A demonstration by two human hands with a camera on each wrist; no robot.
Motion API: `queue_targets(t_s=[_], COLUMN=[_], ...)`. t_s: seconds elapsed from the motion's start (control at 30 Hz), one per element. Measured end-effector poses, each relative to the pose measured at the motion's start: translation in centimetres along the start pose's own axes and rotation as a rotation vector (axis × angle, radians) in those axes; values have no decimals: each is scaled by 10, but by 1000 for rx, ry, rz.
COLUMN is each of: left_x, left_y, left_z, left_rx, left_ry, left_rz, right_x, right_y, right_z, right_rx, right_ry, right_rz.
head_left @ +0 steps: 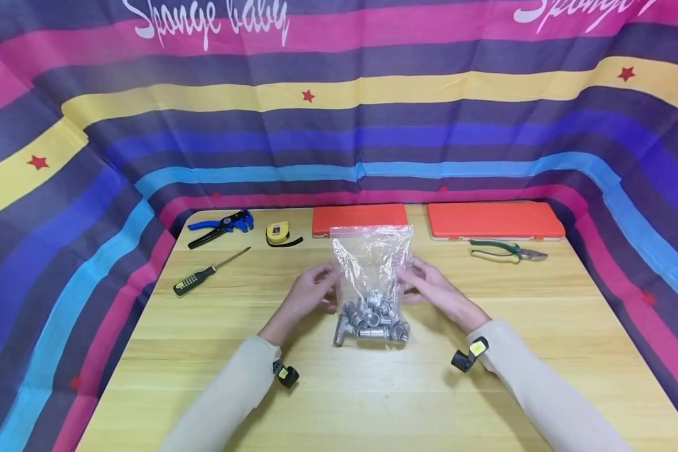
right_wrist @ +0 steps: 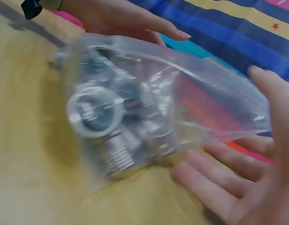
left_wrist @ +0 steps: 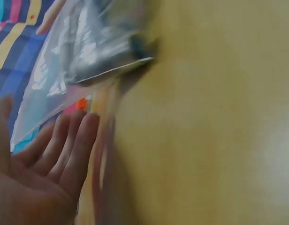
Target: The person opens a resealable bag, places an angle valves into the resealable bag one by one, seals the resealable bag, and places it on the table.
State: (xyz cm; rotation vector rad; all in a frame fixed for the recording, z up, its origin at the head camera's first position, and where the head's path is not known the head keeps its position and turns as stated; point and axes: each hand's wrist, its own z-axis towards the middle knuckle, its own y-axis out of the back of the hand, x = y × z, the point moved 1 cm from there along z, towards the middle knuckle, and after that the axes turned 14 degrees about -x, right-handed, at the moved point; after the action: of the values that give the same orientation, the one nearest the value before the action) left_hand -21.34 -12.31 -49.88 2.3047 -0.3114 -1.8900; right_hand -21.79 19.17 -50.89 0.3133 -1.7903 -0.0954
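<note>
Two hands flank a clear plastic bag that stands upright on the worktop. The left hand has its fingers straight and spread, palm toward the bag's left side, fingertips at or just beside the plastic; whether they press it I cannot tell. The right hand is likewise flat and relaxed, fingers extended against the bag's right side, gripping nothing.

Bare wood lies open in front of the bag and to both sides of the forearms, toward the near edge. Striped fabric walls rise close round the left, right and far edges.

Inside the bag's lower half sits a heap of silver metal fittings, threaded and ringed, some with dark bores; the upper half is crinkled, empty film.

Behind the bag lie two orange cases. Green-handled pliers rest near the right one. At far left sit a blue wire stripper, a yellow tape measure and a black-handled screwdriver.
</note>
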Motion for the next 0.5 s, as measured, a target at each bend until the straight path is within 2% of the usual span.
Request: queue_targets(t_s=[0.1, 0.2, 0.33, 0.5], left_x=[8, 14, 20, 17], left_y=[-2, -5, -8, -3], left_z=[-11, -22, -31, -31], left_rx=[115, 168, 179, 135], left_ry=[-17, 8, 57, 75], left_rz=[38, 55, 62, 78], right_x=[-8, -12, -13, -10], right_y=[-6, -13, -20, -17], right_z=[-8, -14, -22, -24], right_rx=[69, 86, 63, -70], right_ry=[10, 19, 6, -8], right_rz=[11, 45, 47, -10])
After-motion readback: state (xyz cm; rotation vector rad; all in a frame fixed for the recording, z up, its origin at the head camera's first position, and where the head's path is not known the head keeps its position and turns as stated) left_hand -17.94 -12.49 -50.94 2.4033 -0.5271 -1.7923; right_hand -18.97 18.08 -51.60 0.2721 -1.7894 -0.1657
